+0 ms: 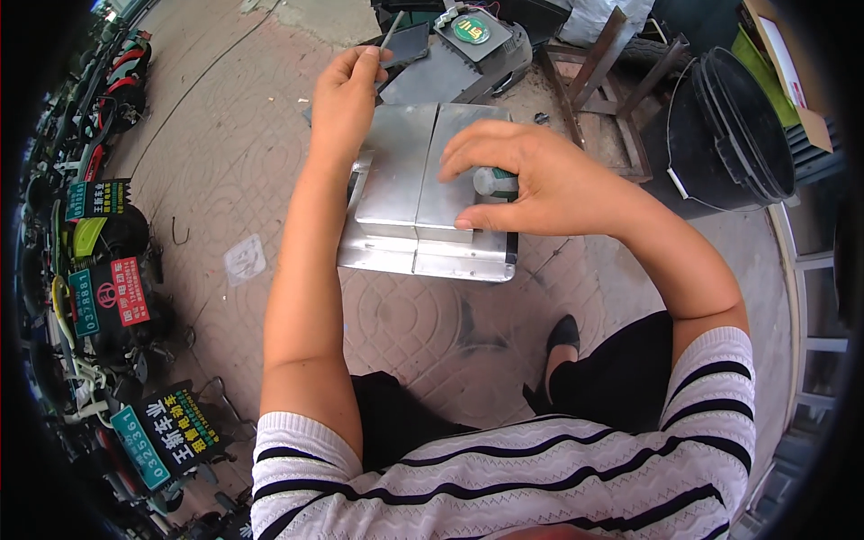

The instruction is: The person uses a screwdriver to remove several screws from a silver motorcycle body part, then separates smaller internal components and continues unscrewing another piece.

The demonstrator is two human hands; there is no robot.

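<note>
In front of me is a silver metal box (391, 171) with a dark seam running along its top and a lower ledge on its near side. Beyond its far left corner, my left hand (346, 99) is closed, with a thin metal rod (393, 31) sticking up from the fingers. Over the right side of the box, my right hand (535, 180) curls, thumb and fingertips apart. Between them sits a green tool handle (495, 183) with a translucent grey end, apparently held in the palm. The rest of that tool is hidden by the hand.
Past the box lie grey and black casings with a round green label (471, 30). A rusty metal frame (621, 81) and a black bucket (688, 148) with a wire handle stand on the right. Parked electric bikes (135, 297) line the left. A flat whitish scrap (245, 259) lies on the paving.
</note>
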